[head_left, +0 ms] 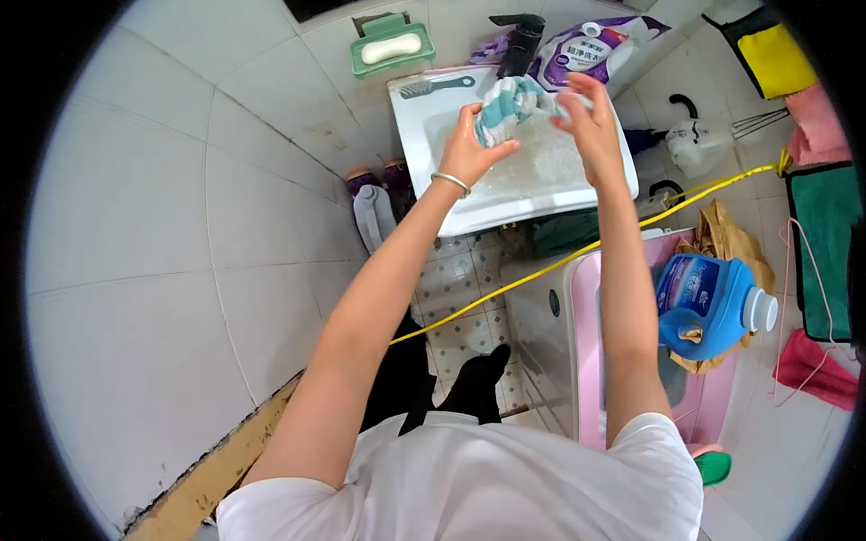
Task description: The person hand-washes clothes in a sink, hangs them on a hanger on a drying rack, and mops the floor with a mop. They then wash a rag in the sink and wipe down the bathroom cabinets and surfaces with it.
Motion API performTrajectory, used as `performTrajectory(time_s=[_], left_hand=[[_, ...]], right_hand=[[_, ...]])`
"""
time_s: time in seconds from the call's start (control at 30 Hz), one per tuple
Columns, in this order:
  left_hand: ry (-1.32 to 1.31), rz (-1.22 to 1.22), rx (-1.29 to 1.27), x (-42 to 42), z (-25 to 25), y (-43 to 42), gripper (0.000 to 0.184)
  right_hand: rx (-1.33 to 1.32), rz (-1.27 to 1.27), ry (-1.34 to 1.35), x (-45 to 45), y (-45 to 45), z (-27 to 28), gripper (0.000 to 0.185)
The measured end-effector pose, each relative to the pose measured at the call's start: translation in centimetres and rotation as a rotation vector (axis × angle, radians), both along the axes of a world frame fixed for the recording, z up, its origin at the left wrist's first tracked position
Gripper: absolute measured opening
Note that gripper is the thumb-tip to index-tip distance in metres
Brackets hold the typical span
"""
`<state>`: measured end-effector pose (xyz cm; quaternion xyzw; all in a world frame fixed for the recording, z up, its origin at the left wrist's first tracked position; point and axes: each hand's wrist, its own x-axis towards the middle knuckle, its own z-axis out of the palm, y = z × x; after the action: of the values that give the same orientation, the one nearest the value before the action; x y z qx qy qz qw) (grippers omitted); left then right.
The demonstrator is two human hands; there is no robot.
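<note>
A teal-and-white striped cloth is bunched up above the white sink, stretched between my two hands. My left hand, with a bangle at the wrist, grips the cloth's left end, its thumb pointing right. At the other end, my right hand has its fingers curled around a whitish part of the cloth. Some of that grip is hidden. Cloudy, sudsy water lies in the basin below.
A grey brush lies on the sink's rim, near the black faucet and a purple detergent pouch. Soap sits in a green wall dish. A yellow hose crosses the washing machine, beside a blue detergent bottle.
</note>
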<state>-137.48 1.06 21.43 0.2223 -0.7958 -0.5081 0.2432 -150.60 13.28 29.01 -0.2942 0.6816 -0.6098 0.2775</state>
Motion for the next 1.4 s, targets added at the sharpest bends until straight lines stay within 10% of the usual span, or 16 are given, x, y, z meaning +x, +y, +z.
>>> performTrajectory(time_s=[0.07, 0.23, 0.3, 0.4, 0.63, 0.73, 0.8, 0.87, 0.93, 1.1, 1.4], left_hand=[[0.14, 0.036, 0.216, 0.2, -2.0, 0.1, 0.077], [0.14, 0.063, 0.33, 2.2, -3.8, -1.5, 0.077], [0.213, 0.088, 0.562, 3.1, -5.0, -1.6, 0.075], [0.228, 0.151, 0.585, 4.8, -3.3, -2.1, 0.072], [0.433, 0.174, 0.707, 6.8, 0.0, -4.8, 0.065], [0.38, 0.247, 0.539, 7.4, -2.1, -5.9, 0.063], [0.161, 0.221, -0.125, 7.4, -4.1, -6.6, 0.064], [0.12, 0.227, -0.434, 7.3, -3.8, -5.4, 0.06], [0.227, 0.038, 0.339, 7.2, -4.0, -4.7, 0.057], [0.496, 0.361, 0.903, 6.0, -2.0, -4.2, 0.04], [0.995, 0.194, 1.235, 5.3, 0.9, -1.7, 0.042]], right_hand=[[-0.36, -0.286, 0.385, -1.1, -0.1, -4.4, 0.038], [0.346, -0.171, 0.987, -3.4, -0.1, -14.3, 0.041], [-0.006, -0.043, 0.878, -2.1, 0.2, -13.8, 0.046], [0.563, 0.057, 0.807, -1.5, -1.2, -17.6, 0.045], [0.303, 0.036, 0.566, 4.1, -8.7, -15.1, 0.027], [0.067, -0.04, -0.083, 7.3, -11.1, -13.2, 0.032], [-0.323, -0.055, -0.61, 10.7, -10.8, -9.5, 0.038], [-0.338, -0.02, -0.463, 10.6, -10.7, -10.1, 0.04], [-0.19, -0.105, -0.462, 9.5, -9.0, -10.5, 0.035], [-0.344, -0.189, -0.682, 6.4, -3.7, -11.2, 0.02], [-0.093, 0.132, -0.165, 9.2, 2.4, -5.7, 0.026]])
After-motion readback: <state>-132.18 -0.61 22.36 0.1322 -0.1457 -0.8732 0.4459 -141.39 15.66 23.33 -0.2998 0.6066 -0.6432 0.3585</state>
